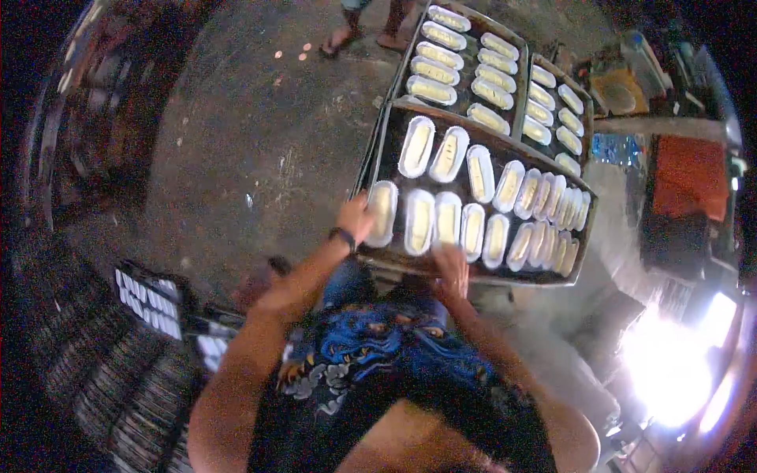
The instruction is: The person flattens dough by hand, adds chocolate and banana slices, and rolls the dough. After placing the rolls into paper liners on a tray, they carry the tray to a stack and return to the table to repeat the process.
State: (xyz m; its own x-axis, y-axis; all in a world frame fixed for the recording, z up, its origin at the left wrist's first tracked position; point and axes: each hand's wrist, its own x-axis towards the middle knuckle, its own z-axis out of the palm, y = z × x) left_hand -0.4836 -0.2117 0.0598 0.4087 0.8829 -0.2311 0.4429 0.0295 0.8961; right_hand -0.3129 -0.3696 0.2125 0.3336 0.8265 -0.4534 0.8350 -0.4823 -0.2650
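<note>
Lying at fingertips of left hand [359,219]: white-cased dough [383,213].

Black top [276,426], one, apparently sleeveless. Front print [359,335]: vivid blue with dark linework, curling grey cloud shapes [325,386] toward the wearer's left, touches of orange-brown (the motif itself too distorted to name). Wristband [342,236], one, dark, narrow; strap or watch, unclear. Lower garment [348,284], blue, partly visible past the hem. Left hand [359,219], right hand [452,270]: both bare.
</note>
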